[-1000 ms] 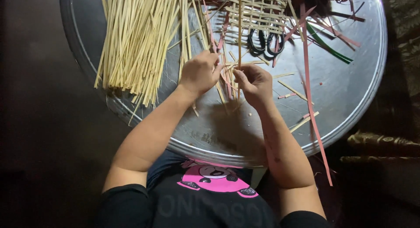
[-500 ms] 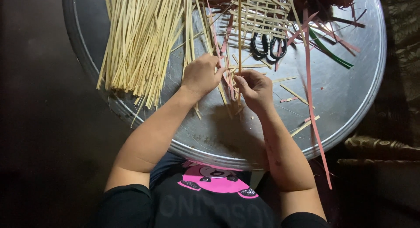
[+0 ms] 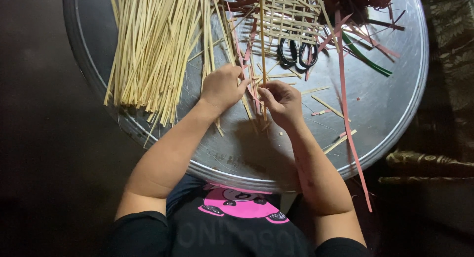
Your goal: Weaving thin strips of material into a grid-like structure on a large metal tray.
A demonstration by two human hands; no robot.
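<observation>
My left hand [image 3: 223, 88] and my right hand [image 3: 282, 102] meet over a round metal tray [image 3: 395, 124]. Both pinch thin strips that run up into a woven mat of pale and pink strips [image 3: 289, 15] at the tray's far side. The right hand's fingers close on a pale upright strip [image 3: 263, 55]. The left hand's fingers press on pink strips [image 3: 245, 55] beside it. A large loose bundle of pale straw strips [image 3: 153, 50] lies left of my left hand, touching its knuckles' side.
Black-handled scissors [image 3: 296, 54] lie just beyond my right hand, partly under the mat. A long pink strip [image 3: 348, 124] hangs over the tray's near right edge. A green strip [image 3: 368, 59] and short offcuts lie at right. Dark floor surrounds the tray; patterned cloth [image 3: 444, 163] at right.
Both hands have stayed together on the strips, shifting only slightly. The view has drifted a little, so the tray and bundle sit marginally lower in the frame.
</observation>
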